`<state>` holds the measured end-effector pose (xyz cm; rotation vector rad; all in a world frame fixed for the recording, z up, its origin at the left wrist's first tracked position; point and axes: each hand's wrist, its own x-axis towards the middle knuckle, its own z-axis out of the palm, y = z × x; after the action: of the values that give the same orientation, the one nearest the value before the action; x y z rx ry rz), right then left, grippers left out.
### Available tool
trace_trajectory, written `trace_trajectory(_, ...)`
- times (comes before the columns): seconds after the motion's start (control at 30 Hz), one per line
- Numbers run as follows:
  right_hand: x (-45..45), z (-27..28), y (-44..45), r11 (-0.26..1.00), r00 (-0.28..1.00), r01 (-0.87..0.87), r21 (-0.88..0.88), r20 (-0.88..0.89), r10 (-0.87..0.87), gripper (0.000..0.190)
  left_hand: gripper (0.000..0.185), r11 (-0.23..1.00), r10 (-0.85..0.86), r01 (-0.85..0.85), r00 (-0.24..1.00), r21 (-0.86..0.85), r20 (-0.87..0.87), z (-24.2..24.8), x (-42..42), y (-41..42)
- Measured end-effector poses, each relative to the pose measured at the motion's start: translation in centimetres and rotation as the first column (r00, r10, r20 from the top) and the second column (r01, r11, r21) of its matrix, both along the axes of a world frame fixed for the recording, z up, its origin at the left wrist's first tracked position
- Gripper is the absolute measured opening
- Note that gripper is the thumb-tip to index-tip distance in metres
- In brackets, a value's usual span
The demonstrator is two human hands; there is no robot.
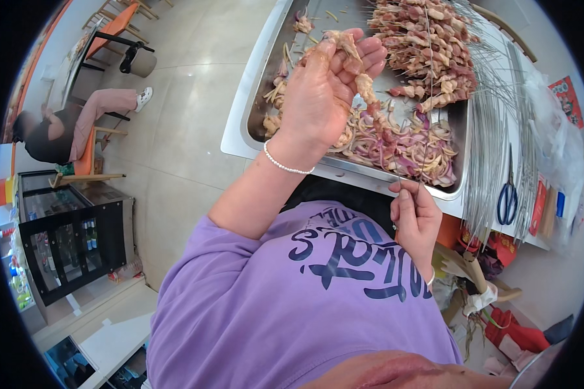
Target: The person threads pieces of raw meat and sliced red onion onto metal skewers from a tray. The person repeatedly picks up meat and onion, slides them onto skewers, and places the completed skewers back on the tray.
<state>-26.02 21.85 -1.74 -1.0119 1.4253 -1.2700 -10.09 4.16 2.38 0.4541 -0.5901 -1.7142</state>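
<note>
My left hand (pixel 323 87) is palm up over the steel tray (pixel 460 185), its thumb and fingers closed on a piece of raw meat (pixel 348 48). Near the tray's front edge, my right hand (pixel 418 214) pinches the lower ends of thin metal skewers. One skewer carries a row of raw meat chunks (pixel 379 121) reaching up to my left palm; another long skewer (pixel 431 63) runs bare across the pile. Sliced purple onion (pixel 418 146) lies in the tray below the meat. Many loaded meat skewers (pixel 423 48) are heaped at the tray's upper right.
Bare metal skewers (pixel 486 146), blue-handled scissors (pixel 507 202) and a clear plastic bag (pixel 555 131) lie right of the tray. A chair (pixel 477 272) stands at lower right. At far left a person (pixel 53 131) sits near a glass-doored cooler (pixel 73 243).
</note>
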Motion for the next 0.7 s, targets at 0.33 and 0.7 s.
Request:
trace_trajectory(0.33, 0.05, 0.05, 0.10, 1.000, 1.000, -0.001, 0.008, 0.004, 0.001, 0.016, 0.034, 1.000, 0.009, -0.010, 0.995, 0.016, 0.098, -0.46, 0.62, -0.74)
trace_trajectory(0.7, 0.40, 0.54, -0.87, 0.999, 0.989, -0.003, -0.043, -0.146, -0.003, 0.015, 0.035, 0.990, -0.087, 0.083, 0.996, 0.118, 0.033, -0.37, -0.15, -0.34)
